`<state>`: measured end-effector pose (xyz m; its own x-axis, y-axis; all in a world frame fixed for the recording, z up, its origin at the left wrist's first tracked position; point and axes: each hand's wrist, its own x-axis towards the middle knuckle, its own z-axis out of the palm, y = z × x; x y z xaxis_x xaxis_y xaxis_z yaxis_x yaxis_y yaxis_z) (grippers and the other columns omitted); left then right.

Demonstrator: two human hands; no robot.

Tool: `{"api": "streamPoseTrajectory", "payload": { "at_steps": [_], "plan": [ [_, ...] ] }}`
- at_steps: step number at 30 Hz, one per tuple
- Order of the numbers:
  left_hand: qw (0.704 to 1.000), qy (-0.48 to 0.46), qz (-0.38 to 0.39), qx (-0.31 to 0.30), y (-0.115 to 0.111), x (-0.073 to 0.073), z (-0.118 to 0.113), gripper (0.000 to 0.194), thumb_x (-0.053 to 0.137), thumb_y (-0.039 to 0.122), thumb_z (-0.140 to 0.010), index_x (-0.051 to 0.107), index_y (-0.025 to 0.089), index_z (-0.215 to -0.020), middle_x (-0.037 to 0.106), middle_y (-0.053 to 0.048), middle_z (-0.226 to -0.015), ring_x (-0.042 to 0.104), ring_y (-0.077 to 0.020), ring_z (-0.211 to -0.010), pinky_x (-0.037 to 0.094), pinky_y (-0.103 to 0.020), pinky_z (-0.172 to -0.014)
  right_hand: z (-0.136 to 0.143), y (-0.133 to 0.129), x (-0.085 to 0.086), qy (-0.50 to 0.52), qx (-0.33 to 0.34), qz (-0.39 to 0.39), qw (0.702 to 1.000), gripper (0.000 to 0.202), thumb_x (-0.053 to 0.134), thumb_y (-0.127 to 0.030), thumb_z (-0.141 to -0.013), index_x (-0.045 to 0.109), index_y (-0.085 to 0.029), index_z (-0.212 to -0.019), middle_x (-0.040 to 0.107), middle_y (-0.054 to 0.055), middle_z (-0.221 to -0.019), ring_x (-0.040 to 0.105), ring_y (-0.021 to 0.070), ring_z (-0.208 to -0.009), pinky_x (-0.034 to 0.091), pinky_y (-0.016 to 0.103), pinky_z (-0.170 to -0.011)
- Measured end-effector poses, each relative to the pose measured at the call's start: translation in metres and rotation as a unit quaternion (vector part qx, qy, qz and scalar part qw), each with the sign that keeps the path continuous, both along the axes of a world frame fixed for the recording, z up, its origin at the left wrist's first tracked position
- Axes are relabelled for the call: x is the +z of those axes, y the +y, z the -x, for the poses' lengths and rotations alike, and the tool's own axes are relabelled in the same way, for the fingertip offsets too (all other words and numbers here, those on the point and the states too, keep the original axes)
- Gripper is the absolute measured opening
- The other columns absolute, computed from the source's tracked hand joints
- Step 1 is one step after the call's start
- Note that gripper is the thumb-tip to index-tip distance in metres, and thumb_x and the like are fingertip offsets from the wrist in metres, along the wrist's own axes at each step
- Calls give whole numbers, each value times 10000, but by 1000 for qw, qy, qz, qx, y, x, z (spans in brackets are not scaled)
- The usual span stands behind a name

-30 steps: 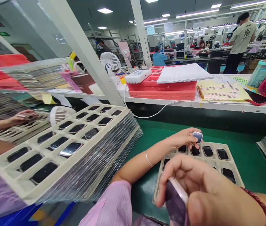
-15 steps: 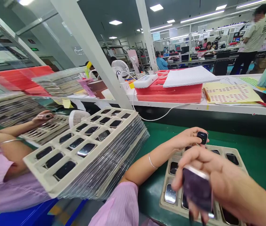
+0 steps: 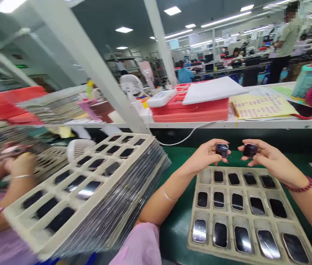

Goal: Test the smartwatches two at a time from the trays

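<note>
Stretching across the lower part of my head view, the green worktop lies beneath everything I am working over, with a white shelf running along its far side. To my left rises a tall stack of trays, the top one loaded with dark-faced pieces. Directly before me rests a single tray, cream-coloured and flat on the worktop; I count four tray devices in its far row and five in each of the two nearer rows, each in its own compartment.

Up on the shelf I see a red block bearing white paper. Past the stack, a co-worker's hand is too blurred for me to read its grip.

Above the tray's far edge, my left hand is closed to a pinch, thumb and fingers about the left device. My right hand, facing it, pinches the right device likewise. Those two devices sit near each other but apart, dark screens toward me. Smallest of all, a thin silver bracelet circles my left forearm.
</note>
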<state>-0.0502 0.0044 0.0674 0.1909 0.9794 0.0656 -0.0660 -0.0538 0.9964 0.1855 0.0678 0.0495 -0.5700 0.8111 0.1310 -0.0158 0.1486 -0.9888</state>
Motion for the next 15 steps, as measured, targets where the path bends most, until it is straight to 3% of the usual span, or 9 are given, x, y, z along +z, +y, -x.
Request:
{"api": "streamPoseTrajectory", "payload": {
  "at_steps": [6, 11, 15],
  "plan": [
    [999, 33, 18, 13, 1, -3, -5, 470, 716, 193, -711, 598, 160, -1165, 719, -86, -1024, 700, -183, -785, 470, -231, -583, 8, 2, -4, 23, 28, 9, 999, 483, 606, -145, -751, 569, -198, -1230, 696, 96, -1171, 716, 162, -843, 582, 269, -662],
    [997, 69, 10, 16, 4, -9, -9, 371, 716, 378, -803, 644, 149, -1085, 732, -84, -927, 688, -172, -694, 440, -237, -549, 13, -2, -5, 5, 18, 5, 1000, 317, 585, -198, -845, 611, -163, -1158, 724, 84, -1044, 700, 123, -730, 544, 210, -587],
    [997, 81, 17, 1, -4, 2, -5, 432, 769, 384, -750, 652, 168, -1105, 727, -69, -884, 670, -160, -648, 431, -232, -525, 9, -4, 4, 27, 36, 13, 999, 320, 646, -200, -828, 610, -158, -1144, 718, 73, -994, 665, 98, -676, 527, 178, -546]
  ]
}}
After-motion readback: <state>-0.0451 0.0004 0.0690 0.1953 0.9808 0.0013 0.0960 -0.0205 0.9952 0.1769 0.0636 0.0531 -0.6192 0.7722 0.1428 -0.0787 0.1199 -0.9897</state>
